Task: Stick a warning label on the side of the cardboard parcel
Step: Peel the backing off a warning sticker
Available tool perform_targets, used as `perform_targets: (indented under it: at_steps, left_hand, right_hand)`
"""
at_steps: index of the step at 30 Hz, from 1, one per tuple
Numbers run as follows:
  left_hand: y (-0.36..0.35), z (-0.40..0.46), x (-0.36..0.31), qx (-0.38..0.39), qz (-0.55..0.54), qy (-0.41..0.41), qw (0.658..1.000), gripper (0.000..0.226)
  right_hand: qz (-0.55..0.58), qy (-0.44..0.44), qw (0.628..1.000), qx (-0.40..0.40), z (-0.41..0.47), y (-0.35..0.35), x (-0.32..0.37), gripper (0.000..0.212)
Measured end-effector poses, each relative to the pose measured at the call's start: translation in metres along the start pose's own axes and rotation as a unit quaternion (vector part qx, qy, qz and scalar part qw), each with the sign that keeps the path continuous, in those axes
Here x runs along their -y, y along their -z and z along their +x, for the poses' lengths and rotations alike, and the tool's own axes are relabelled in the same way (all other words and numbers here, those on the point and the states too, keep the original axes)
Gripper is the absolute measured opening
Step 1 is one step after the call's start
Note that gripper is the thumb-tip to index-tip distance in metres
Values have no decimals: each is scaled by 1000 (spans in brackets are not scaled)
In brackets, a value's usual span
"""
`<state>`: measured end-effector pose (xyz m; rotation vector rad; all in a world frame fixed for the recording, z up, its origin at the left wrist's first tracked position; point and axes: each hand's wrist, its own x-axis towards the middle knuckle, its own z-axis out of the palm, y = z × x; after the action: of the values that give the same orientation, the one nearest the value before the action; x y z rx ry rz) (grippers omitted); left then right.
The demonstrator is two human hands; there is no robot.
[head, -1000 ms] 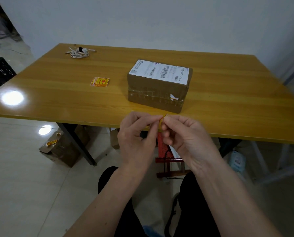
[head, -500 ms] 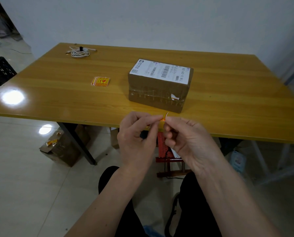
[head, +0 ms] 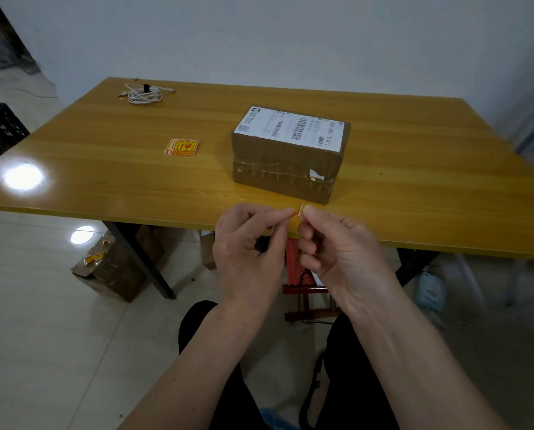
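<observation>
**Inspector:** Report hand condition.

**Operator:** I see both hands raised together at the near edge of the yellow wooden table (head: 104,169). The left hand (head: 247,256) has thumb and forefinger pressed together on a small orange-and-white warning label (head: 298,210). The right hand (head: 340,252) pinches the same label from the other side, its remaining fingers curled in. Most of the label is hidden between the fingertips.

**Inspector:** Location of the parcel?

**Operator:** The brown rectangular cardboard parcel (head: 286,169) sits on the table just beyond the hands, apart from them, a white shipping sticker (head: 290,128) on top and clear tape across its near side. I see a small stack of orange warning labels (head: 182,147) left of the parcel, and a coiled white cable (head: 144,94) near the far left corner.
</observation>
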<state>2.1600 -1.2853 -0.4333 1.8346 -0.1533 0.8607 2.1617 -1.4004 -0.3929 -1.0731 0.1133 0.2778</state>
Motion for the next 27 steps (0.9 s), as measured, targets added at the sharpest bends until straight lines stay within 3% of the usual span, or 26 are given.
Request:
perform_targets:
  at_steps: [19, 27]
  left_hand:
    - [-1, -3, -8, 14, 13, 34, 999, 13]
    - [-3, 1, -21, 25, -20, 120, 992, 19]
  right_hand:
    - [6, 30, 999, -7, 1, -1, -4, 20]
    - [-68, 62, 995, -38, 4, 1, -8, 26]
